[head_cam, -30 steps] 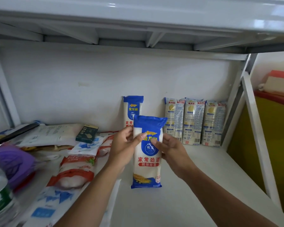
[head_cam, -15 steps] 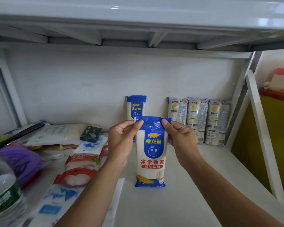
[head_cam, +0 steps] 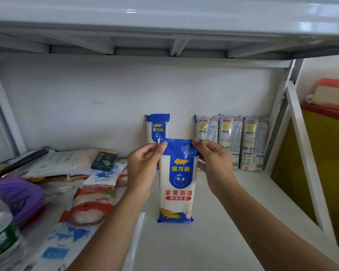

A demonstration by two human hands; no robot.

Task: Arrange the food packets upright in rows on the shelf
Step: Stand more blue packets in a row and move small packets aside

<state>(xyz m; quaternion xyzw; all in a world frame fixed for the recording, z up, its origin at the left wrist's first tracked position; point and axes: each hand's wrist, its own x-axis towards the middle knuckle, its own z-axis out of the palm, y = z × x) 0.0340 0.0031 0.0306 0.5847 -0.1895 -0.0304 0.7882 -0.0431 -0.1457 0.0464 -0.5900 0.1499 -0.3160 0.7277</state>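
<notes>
My left hand point(head_cam: 143, 167) and right hand point(head_cam: 213, 163) each pinch a top corner of the tall blue-and-white plastic noodle packet point(head_cam: 176, 182), held upright mid-shelf. Its base seems to touch the white shelf board point(head_cam: 233, 222), though I can't be sure. Let go here, it may topple, having nothing to lean on. Bare room lies between the matching blue packet point(head_cam: 158, 127) and the three pale packets point(head_cam: 231, 141) at the back wall.
</notes>
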